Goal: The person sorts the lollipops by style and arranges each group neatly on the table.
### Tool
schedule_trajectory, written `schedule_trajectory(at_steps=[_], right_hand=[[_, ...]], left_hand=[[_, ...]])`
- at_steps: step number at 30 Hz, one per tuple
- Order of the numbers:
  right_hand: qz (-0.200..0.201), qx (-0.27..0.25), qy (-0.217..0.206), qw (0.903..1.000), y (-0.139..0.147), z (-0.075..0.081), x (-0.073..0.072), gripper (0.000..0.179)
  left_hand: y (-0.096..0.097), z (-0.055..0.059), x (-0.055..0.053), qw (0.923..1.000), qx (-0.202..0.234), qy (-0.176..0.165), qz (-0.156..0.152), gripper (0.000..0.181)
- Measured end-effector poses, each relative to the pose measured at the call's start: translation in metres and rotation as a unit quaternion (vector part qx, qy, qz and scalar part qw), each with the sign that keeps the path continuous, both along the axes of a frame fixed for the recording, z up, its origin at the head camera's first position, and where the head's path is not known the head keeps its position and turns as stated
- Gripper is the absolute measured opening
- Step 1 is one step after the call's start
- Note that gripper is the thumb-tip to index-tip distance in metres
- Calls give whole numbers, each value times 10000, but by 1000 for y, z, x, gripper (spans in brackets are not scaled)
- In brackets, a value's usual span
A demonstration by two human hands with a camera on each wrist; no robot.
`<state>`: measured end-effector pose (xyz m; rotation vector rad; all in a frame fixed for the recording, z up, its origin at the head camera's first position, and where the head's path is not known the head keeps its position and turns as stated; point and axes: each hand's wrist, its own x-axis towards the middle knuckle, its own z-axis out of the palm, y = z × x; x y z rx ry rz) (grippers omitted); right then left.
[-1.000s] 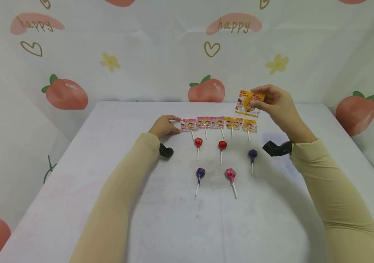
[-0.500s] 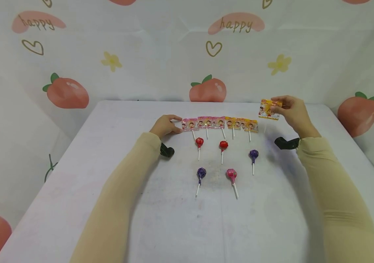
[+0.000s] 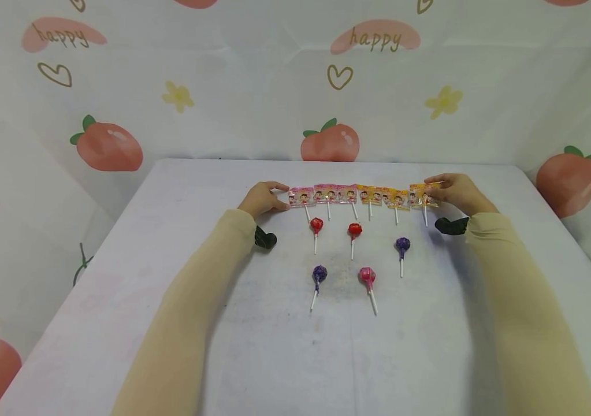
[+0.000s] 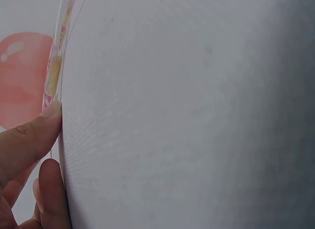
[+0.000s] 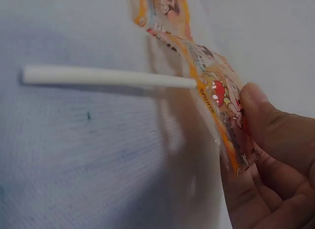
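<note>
In the head view my left hand [image 3: 260,198] touches the left edge of a pink-wrapped lollipop [image 3: 301,197] with thumb and index finger spread; the left wrist view shows the thumb at its wrapper [image 4: 53,79]. At the row's right end my right hand [image 3: 460,193] pinches an orange-wrapped lollipop [image 3: 419,195] by its right side. The right wrist view shows its clear printed wrapper [image 5: 221,98], the thumb on its face, and the white stick pointing away. Between the hands lie more pink-wrapped lollipops [image 3: 334,194] and orange-wrapped lollipops [image 3: 370,195], in a line.
Below the row lie red lollipops [image 3: 316,224], purple lollipops [image 3: 402,244] and a pink lollipop [image 3: 367,275], sticks towards me. The white table [image 3: 285,358] ends at a patterned cloth wall [image 3: 253,115] behind.
My right hand has carried the orange-wrapped lollipop right and down from above the row to the tabletop at its right end. My left hand has stayed at the left end.
</note>
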<state>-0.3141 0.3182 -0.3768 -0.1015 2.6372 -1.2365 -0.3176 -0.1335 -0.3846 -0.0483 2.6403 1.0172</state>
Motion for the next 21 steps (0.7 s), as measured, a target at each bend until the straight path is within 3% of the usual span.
schedule_trajectory(at_steps=[5,10,21], right_hand=[[103,-55,-363,9993,-1,-3,-3,53],[90,97,-466,9988,0,-4,-6,53],[66,870,-31,9962,-4,-4,-8,49]], left_hand=[[1,1,0,10000,27,21,-40,55],[1,1,-1,10000,-8,45,-73,55],[0,0,-1,10000,99,1,-7,55]])
